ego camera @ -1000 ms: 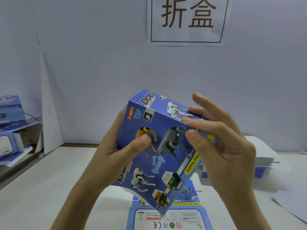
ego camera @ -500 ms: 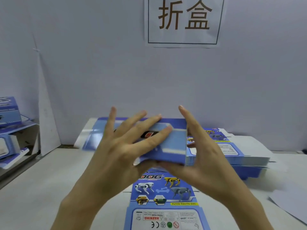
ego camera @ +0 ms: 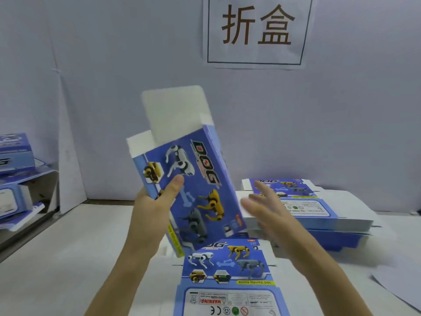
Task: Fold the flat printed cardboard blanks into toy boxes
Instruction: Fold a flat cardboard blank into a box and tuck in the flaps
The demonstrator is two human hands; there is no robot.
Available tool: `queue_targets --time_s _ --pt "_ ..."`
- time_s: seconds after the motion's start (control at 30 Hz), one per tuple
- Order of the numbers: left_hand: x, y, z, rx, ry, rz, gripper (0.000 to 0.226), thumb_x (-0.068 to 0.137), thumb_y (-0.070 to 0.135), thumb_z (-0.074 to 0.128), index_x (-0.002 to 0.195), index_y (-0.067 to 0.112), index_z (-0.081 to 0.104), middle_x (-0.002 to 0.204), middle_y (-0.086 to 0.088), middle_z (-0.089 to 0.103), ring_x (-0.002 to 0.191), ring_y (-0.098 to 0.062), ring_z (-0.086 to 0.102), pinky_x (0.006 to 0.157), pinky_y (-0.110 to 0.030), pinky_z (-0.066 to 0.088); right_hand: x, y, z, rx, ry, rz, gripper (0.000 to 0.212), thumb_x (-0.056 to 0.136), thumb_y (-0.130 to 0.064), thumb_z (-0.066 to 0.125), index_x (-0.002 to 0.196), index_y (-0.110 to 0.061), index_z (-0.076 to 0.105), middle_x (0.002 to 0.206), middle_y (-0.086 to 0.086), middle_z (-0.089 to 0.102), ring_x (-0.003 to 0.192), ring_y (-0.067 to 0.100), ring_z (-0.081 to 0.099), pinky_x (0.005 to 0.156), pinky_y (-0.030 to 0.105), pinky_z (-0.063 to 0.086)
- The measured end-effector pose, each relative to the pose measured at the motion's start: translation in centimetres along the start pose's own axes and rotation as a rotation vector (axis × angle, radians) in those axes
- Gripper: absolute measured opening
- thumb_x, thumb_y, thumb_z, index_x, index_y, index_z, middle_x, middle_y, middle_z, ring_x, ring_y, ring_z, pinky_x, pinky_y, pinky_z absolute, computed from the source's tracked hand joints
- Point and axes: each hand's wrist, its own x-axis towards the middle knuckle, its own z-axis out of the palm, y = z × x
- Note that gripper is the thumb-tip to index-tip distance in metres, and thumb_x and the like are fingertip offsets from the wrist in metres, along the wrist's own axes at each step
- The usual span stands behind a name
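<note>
Now, on the head camera, the left hand grips the half-formed box low on its left edge, thumb pressed on the printed face and holding it tilted above the bench, while the right hand hangs released and blurred just beside its lower right edge. Best play, I'd say: tuck the small side flap in first, then fold the tall white top flap along its crease. It's glossy blue print with robot dogs, white inside, and likely thin card that dents easily.
</note>
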Motion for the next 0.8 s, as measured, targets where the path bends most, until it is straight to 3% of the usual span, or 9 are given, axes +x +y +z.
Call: queue_targets --time_s 0.07,0.13,0.2,0.3,0.37,0.43,0.57,0.7,0.8 --pt "-0.1 -0.8 0.0 0.078 -0.03 0.083 0.037 0.078 0.039 0.062 0.067 0.006 0.051 0.039 0.006 0.035 0.033 -0.003 0.035 0.038 -0.008 0.03 -0.3 -0.5 -1.0 0.163 0.045 -0.031 0.057 0.091 -0.041 0.057 0.143 -0.034 0.034 0.145 -0.003 0.043 0.127 0.019 0.046 0.103 0.041 0.034" --pt "-0.4 -1.1 0.1 0.073 -0.207 0.097 0.031 0.078 0.035 0.062 0.075 0.005 0.061 0.045 0.011 0.053 0.04 0.0 0.049 0.047 -0.007 0.038 -0.4 -0.4 -1.6 0.237 0.054 -0.091 0.061 0.077 -0.059 0.059 0.133 -0.042 0.044 0.141 -0.007 0.05 0.123 0.012 0.051 0.103 0.041 0.036" --pt "-0.8 -1.4 0.6 0.105 -0.474 0.082 0.03 0.071 0.032 0.069 0.098 0.019 0.068 0.078 0.014 0.073 0.072 0.002 0.068 0.061 -0.006 0.047 -1.2 -0.3 -1.7 0.245 0.033 -0.161 0.078 0.06 -0.077 0.054 0.132 -0.047 0.048 0.136 -0.012 0.056 0.124 0.012 0.053 0.106 0.046 0.039" --pt "-0.8 -2.0 0.6 0.202 -0.664 0.004 0.055 0.067 0.057 0.077 0.116 0.046 0.055 0.103 0.027 0.067 0.096 0.008 0.063 0.068 -0.005 0.049 -1.0 0.5 -1.8 0.2 0.067 -0.164 0.079 0.061 -0.084 0.05 0.129 -0.043 0.052 0.121 -0.011 0.067 0.119 0.015 0.058 0.104 0.049 0.042" --pt "-0.7 -2.1 0.4 0.166 -0.686 -0.088 0.054 0.055 0.078 0.067 0.105 0.062 0.056 0.108 0.03 0.065 0.101 0.006 0.062 0.071 -0.009 0.052 -0.7 0.8 -1.9 0.2 0.073 -0.096 0.076 0.06 -0.081 0.051 0.123 -0.039 0.057 0.106 -0.008 0.073 0.103 0.012 0.067 0.09 0.041 0.049" --pt "-0.7 -2.4 0.4 0.154 -0.651 -0.106 0.061 0.047 0.084 0.066 0.103 0.061 0.056 0.105 0.029 0.067 0.097 0.006 0.064 0.069 -0.01 0.052 -0.6 1.0 -2.0 0.217 0.002 -0.031 0.077 0.061 -0.08 0.049 0.124 -0.037 0.059 0.102 -0.005 0.074 0.087 0.011 0.071 0.074 0.033 0.049" --pt "-0.8 -3.3 1.0 0.149 -0.598 -0.063 0.067 0.06 0.05 0.077 0.121 0.031 0.056 0.101 0.015 0.072 0.092 -0.002 0.069 0.066 -0.01 0.051 0.1 1.5 -2.0 0.283 -0.021 0.05 0.069 0.066 -0.077 0.048 0.117 -0.032 0.065 0.109 0.006 0.072 0.095 0.024 0.07 0.077 0.037 0.051" --pt "-0.4 -4.3 0.8 0.174 -0.576 -0.068 0.073 0.059 0.048 0.078 0.124 0.031 0.049 0.101 0.017 0.07 0.092 -0.001 0.068 0.065 -0.011 0.052 0.5 2.0 -1.7 0.361 0.032 0.006 0.058 0.072 -0.062 0.056 0.114 -0.024 0.065 0.095 0.002 0.074 0.071 0.01 0.068 0.058 0.02 0.049" --pt "0.1 -4.9 0.6 0.199 -0.595 -0.09 0.076 0.06 0.051 0.078 0.126 0.031 0.046 0.103 0.017 0.07 0.093 -0.001 0.068 0.066 -0.011 0.052 0.8 2.4 -1.3 0.527 0.007 -0.036 0.052 0.08 -0.049 0.054 0.119 -0.015 0.062 0.101 0.007 0.071 0.083 0.023 0.06 0.067 0.027 0.046"
